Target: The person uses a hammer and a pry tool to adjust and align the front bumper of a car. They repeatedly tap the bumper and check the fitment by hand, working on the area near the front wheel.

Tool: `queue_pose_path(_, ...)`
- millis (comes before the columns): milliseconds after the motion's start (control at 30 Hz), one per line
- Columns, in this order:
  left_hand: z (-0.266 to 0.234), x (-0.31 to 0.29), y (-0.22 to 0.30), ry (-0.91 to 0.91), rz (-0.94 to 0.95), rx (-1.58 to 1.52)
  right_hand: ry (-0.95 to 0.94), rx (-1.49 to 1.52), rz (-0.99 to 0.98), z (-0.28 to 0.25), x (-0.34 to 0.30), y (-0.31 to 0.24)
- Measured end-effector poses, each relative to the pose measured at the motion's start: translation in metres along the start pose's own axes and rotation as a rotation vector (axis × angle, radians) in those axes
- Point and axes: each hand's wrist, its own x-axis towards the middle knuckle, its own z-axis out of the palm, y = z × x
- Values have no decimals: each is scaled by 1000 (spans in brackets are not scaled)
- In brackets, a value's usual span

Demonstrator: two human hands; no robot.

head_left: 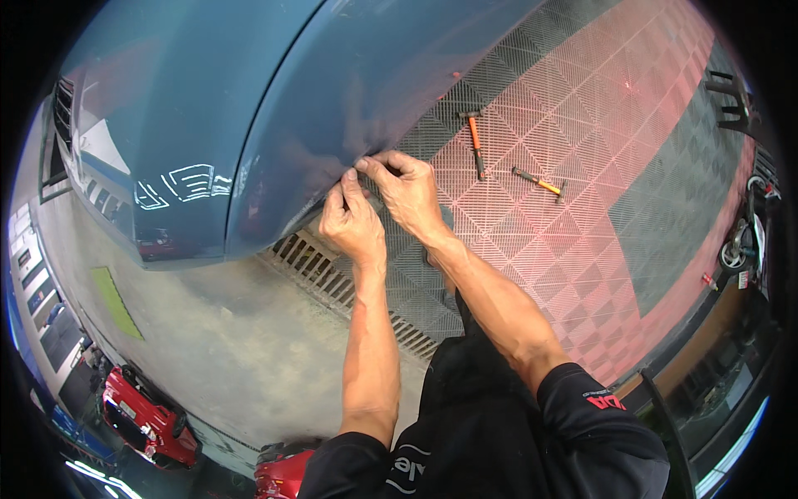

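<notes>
A glossy blue-grey car body panel (303, 133) fills the upper left, with a dark seam running down it. At its lower right edge both my hands meet, fingertips nearly touching. My left hand (356, 220) is pinched, thumb and forefinger at the panel's edge. Just above and right of it, my right hand (406, 191) is pinched too, its forefinger and thumb at the same spot. Whatever lies between the fingers is too small or hidden to make out.
On the red and grey floor tiles (532, 233) lie an orange-handled hammer (475, 143) and a smaller yellow-and-black hammer (540, 182). A slotted drain grate (312, 264) runs beneath my left wrist. Red cars (145, 420) stand at the lower left, a motorbike (740, 241) at the far right.
</notes>
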Motion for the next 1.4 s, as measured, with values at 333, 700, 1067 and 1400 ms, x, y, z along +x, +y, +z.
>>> queue_pose_path(333,-2,3,10,0,21,93,-10,79,-18,3,4,4)
queue_pose_path(700,1,1,11,14,26,74,15,31,-23,3,2,-2)
queue_pose_path(1067,-10,-4,17,-44,-104,-139,-55,-85,-28,-5,-3,-10)
queue_pose_path(1400,-138,-72,-42,-27,-570,-58,-3,272,327,23,-38,1)
